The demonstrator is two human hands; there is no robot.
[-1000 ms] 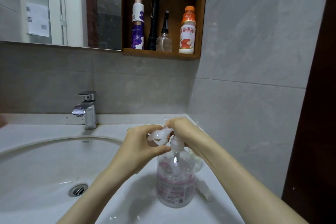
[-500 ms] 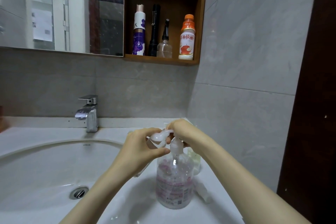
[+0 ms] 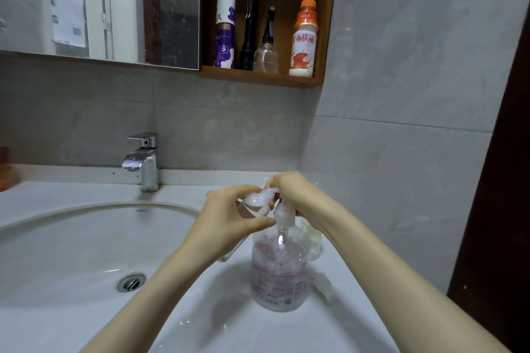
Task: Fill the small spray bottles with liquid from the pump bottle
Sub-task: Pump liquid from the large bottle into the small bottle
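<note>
A: Along the grey tiled wall, what takes up the most room?
B: The white sink (image 3: 86, 209), with its round basin to the left. Above it hangs a mirror (image 3: 71, 3). Beside that is a wooden shelf (image 3: 263, 79) with four things in a row: a purple-and-white can (image 3: 225, 31), a black torch (image 3: 251, 26), a clear bottle with a black spout (image 3: 266, 49) and an orange-capped drink bottle (image 3: 304, 40).
A: And the tap?
B: A chrome tap (image 3: 143, 163) stands at the back of the basin, well apart from the hands.
A: Where is the pump bottle?
B: The pump bottle (image 3: 279, 272) stands upright on the sink's flat right side, near the corner of the walls. It is clear with a pink printed label.
A: The hands?
B: The right hand (image 3: 295, 195) sits on top of the pump, fingers curled down over its head. The left hand (image 3: 226, 218) is closed round a small spray bottle (image 3: 253, 208), thumb underneath, holding it tilted up at the nozzle (image 3: 269, 190). Whether its mouth touches the nozzle I cannot tell.
A: Anything smaller?
B: A second small bottle (image 3: 314, 238) stands just behind the pump bottle, partly hidden by the right forearm. A little white cap (image 3: 322, 285) lies just beside the pump bottle's base, and a drain (image 3: 131, 282) sits in the bottom of the basin
</note>
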